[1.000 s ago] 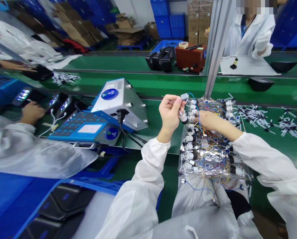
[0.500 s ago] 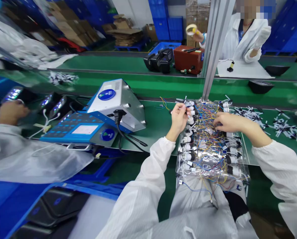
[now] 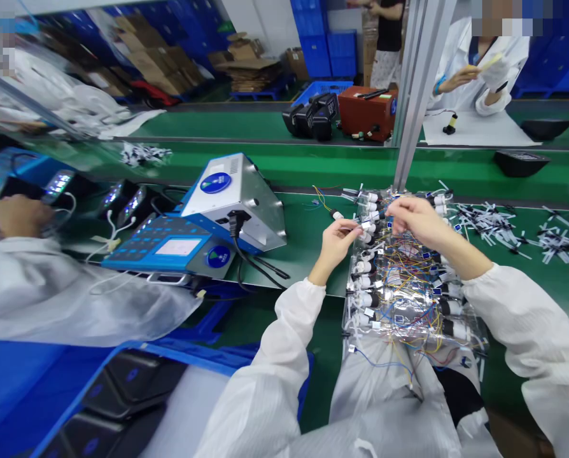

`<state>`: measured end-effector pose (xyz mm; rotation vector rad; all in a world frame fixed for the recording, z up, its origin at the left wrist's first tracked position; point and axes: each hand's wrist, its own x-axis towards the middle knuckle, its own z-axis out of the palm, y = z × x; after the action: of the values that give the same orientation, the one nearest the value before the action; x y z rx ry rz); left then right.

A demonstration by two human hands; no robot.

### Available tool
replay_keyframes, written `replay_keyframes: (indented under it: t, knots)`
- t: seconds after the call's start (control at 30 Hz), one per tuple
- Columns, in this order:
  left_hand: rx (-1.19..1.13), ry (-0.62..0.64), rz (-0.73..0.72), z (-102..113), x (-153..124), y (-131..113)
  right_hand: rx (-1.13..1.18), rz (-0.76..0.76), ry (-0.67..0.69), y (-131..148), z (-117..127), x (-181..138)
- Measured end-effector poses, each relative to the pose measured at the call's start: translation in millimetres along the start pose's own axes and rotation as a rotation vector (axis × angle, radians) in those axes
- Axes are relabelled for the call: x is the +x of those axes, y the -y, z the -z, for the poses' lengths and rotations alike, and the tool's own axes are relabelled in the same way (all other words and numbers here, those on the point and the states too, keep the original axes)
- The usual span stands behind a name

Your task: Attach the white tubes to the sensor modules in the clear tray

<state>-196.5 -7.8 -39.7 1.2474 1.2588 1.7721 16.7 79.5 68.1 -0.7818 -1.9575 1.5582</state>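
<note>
My left hand (image 3: pixel 336 247) pinches a small piece at the left row of the clear plastic tray (image 3: pixel 408 329); the fingertips partly hide that piece. My right hand (image 3: pixel 415 221) hangs over the far part of the tray, its fingers bent together; what is between them, if anything, I cannot make out. White-and-black cylindrical parts (image 3: pixel 365 282) line both sides of the tray. Thin yellow, red and blue wires (image 3: pixel 408 280) tangle across its middle. Just beyond my left hand, a small white-and-black part (image 3: pixel 336 215) with coloured wires lies on the green bench.
Left of the tray stands a silver-and-blue tester (image 3: pixel 246 203) with a black cable (image 3: pixel 239 254). Black-and-white pieces (image 3: pixel 487 222) lie in piles at right. A metal post (image 3: pixel 415 95) rises behind the tray. A co-worker's hand (image 3: pixel 20 213) works at far left; another person (image 3: pixel 485 70) sits opposite.
My right hand has moved left and away from me, closer to my left hand. My left hand has come slightly nearer me. The person opposite has lowered the ring-shaped roll.
</note>
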Motion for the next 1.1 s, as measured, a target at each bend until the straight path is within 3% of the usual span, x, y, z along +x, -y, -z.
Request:
replay_keyframes:
  t: [0.07, 0.13, 0.27, 0.4, 0.47, 0.53, 0.73, 0.87, 1.0, 1.1]
  knots:
    - [0.094, 0.069, -0.021, 4, -4, 1, 0.096, 0.027, -0.073, 7, 11, -1]
    - [0.220, 0.111, -0.050, 8, -7, 2, 0.018, 0.030, -0.100, 13, 19, -2]
    - [0.368, 0.173, -0.113, 18, -10, 1, -0.486, 0.043, -0.121, 14, 21, -6]
    - [0.238, -0.074, -0.075, 28, -13, 7, -0.787, 0.063, 0.049, 6, 17, -12]
    - [0.195, -0.162, -0.043, 32, -14, 13, -0.809, 0.104, 0.186, 6, 18, -14]
    - [0.180, -0.159, -0.020, 35, -13, 19, -0.803, 0.151, 0.218, 11, 22, -14]
    - [0.081, -0.047, 0.139, 30, 0, 29, -0.589, 0.151, -0.119, 22, 50, -11]
    - [0.065, 0.034, 0.223, 20, 12, 29, -0.578, 0.119, -0.143, 11, 63, -14]
    - [0.056, -0.060, 0.200, 13, 20, 32, -0.593, 0.080, -0.129, -1, 67, -23]
    - [-0.004, -0.110, 0.260, 9, 21, 33, -0.566, 0.064, -0.100, -6, 70, -29]
